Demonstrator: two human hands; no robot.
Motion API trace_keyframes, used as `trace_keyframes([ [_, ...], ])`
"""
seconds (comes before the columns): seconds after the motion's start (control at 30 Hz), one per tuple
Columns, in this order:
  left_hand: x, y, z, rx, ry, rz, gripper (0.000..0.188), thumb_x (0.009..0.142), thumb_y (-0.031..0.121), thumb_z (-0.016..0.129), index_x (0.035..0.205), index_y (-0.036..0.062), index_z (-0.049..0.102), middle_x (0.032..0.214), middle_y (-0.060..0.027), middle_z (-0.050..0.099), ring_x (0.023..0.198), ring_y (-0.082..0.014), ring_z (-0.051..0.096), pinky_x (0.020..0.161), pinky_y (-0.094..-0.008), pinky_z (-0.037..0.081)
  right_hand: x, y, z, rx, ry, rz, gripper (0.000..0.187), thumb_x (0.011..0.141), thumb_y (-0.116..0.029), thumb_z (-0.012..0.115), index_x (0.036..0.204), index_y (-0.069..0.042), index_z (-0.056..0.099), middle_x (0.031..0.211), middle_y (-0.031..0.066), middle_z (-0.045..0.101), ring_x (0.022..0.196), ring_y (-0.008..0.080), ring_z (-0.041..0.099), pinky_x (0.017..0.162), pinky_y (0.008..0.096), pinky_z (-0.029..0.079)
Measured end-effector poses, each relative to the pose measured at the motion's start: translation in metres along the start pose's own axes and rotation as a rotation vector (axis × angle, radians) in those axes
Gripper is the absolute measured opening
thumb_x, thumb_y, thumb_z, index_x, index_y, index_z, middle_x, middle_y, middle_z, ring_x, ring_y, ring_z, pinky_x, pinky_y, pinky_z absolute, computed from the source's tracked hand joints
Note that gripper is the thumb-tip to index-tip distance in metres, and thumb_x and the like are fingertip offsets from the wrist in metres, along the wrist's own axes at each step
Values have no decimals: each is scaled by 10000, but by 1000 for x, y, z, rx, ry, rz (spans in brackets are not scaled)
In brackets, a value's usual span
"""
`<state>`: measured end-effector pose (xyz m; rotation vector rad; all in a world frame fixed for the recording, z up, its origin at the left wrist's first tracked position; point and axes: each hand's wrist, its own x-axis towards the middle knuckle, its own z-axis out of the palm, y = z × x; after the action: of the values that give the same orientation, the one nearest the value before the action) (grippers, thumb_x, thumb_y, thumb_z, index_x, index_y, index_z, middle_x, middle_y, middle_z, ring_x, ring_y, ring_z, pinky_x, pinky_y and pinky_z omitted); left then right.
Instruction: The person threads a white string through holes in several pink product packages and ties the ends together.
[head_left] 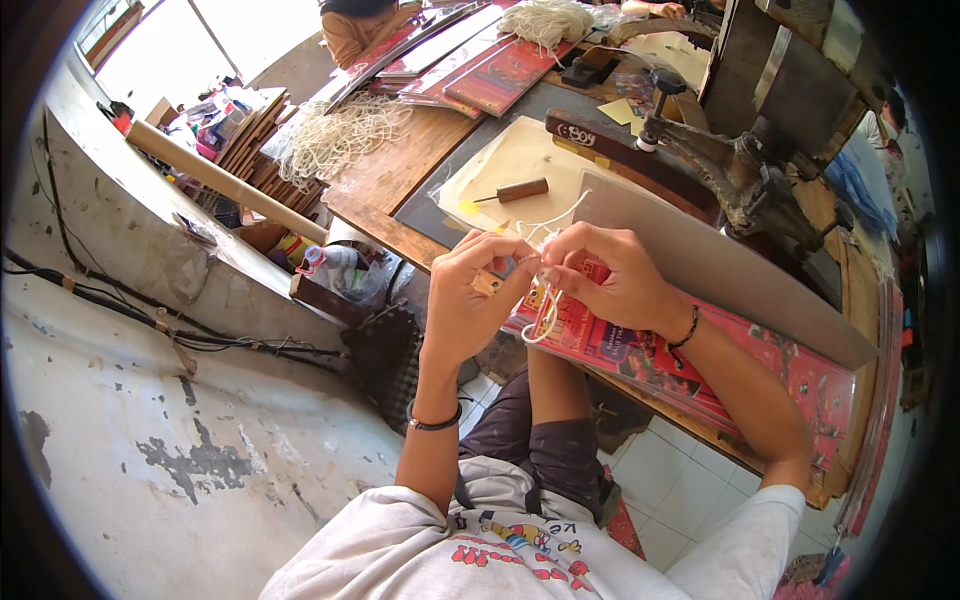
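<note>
My left hand (468,292) and my right hand (618,278) meet fingertip to fingertip over the table's front edge. Both are closed in a pinch on a thin white string (543,330), whose loop hangs below the fingers while a loose end sticks up behind them. Exactly how the string runs between the fingertips is hidden. Under my right hand and forearm lies a stack of red printed sheets (640,352), its near corner just below the string. An awl with a wooden handle (522,190) rests on a cream sheet (560,160) beyond my hands.
A grey board (690,245) stands on edge behind the red stack. Farther right is a heavy metal machine (745,165). Piles of white string (345,135) and more red printed sheets (510,75) cover the far table, where another person's arm (365,40) shows. A peeling wall stands left.
</note>
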<state>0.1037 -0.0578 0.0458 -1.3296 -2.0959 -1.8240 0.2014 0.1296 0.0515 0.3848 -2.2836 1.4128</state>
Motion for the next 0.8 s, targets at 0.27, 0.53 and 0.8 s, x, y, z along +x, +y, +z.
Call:
trace_keyframes([
  [0.27, -2, 2, 16, 35, 139, 37, 166, 818, 53, 793, 966, 9, 733, 842, -77, 718, 727, -142, 592, 687, -273, 499, 2, 2, 2, 92, -9, 189, 283, 982, -194, 681, 1119, 44, 609, 916, 118, 751, 818, 118, 712, 734, 275, 553],
  [0.53, -2, -20, 14, -48, 215, -66, 120, 888, 79, 748, 975, 5, 712, 826, -66, 705, 734, -113, 576, 713, -264, 488, 2, 0, -1, 125, -34, 228, 241, 995, -182, 658, 1095, 35, 627, 915, 117, 757, 879, 119, 721, 783, 269, 552],
  [0.8, -2, -9, 21, -383, 174, -171, 187, 888, 69, 756, 1063, 8, 730, 898, -54, 709, 732, -76, 557, 686, -230, 467, 1, 5, 2, 106, 1, 196, 185, 994, -167, 653, 1077, -2, 639, 776, 62, 673, 693, 76, 611, 670, 275, 517],
])
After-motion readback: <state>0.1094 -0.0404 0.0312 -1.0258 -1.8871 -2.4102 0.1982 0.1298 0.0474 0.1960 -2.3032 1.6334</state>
